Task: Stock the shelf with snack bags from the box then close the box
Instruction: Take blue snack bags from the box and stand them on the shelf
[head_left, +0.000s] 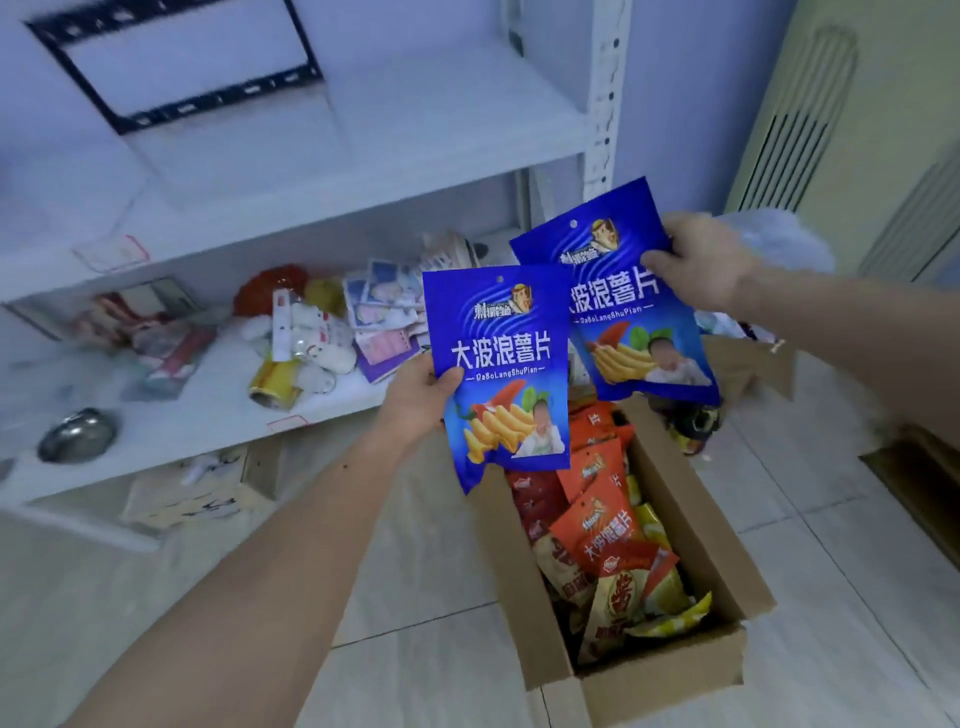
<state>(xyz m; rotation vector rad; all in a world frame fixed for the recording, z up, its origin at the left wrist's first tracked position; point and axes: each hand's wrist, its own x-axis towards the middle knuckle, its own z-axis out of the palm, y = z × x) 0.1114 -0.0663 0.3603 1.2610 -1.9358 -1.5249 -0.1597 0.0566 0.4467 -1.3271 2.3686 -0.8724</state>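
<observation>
1. While an open cardboard box (691, 525) sits on the tiled floor (415, 571), a person standing over it holds up two blue snack bags, one in each hand.
2. Left hand (418, 397): thumb laid across the front of the nearer blue bag (501, 374) at its left edge, the other fingers hidden behind it, pinching the pack upright above the box's far end.
3. Right hand (698, 262): thumb pressed on the front of the farther blue bag (618, 296) at its upper right edge, fingers curled over the top behind it; the pack tilts slightly and sits partly behind the left-hand one.
4. Both bags hang in the air between the box and the white metal shelf (311, 171), touching neither.
5. Inside the box lies a loose heap of orange, red and yellow snack bags (602, 525), filling it from end to end; its flaps stand open.
6. The shelf's upper board carries a black rectangular frame (176, 67) at the back.
7. The board below holds a clutter of packets, a plush toy (311, 332), a gold can (272, 384) on its side and a metal bowl (78, 434) near the front edge.
8. A smaller carton (202, 486) sits under the shelf, and a cream-coloured standing air conditioner (841, 130) rises at right.
</observation>
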